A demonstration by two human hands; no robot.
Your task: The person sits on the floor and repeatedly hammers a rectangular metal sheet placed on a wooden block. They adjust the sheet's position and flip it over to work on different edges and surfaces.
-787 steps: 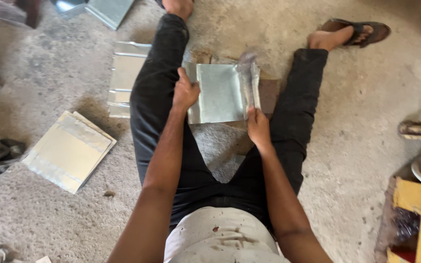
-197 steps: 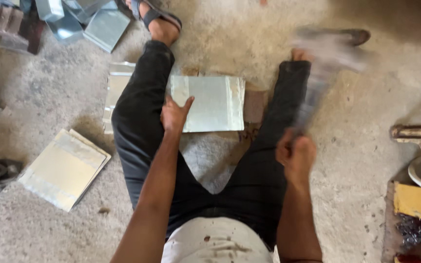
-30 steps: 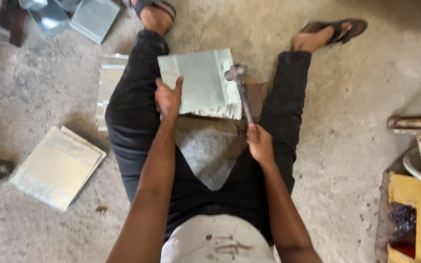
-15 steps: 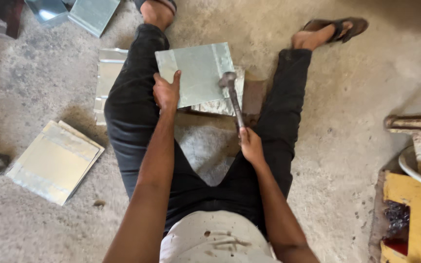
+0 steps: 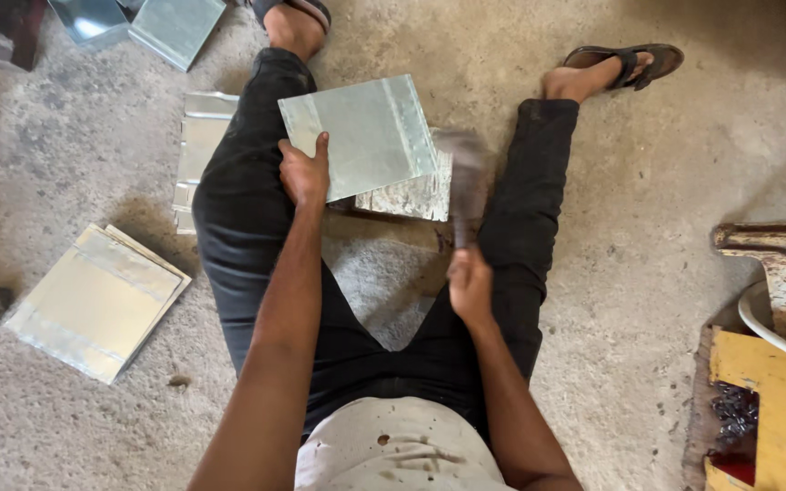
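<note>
Left hand [image 5: 304, 173] pins the folded metal sheet [image 5: 357, 135] by its near edge while right hand [image 5: 470, 284], fist closed, swings the blurred hammer [image 5: 466, 182] beside it; seam flattening appears unfinished.

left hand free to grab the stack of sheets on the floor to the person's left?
Probably not as things stand. The left hand is gripping the metal sheet on the lap. The stack of sheets lies on open floor beside the left leg, nothing between, so it looks reachable once that hand lets go.

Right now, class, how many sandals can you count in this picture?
2: one sandal on the foot at upper right, another sandal on the foot at the top edge, partly cut off by the frame.
</note>
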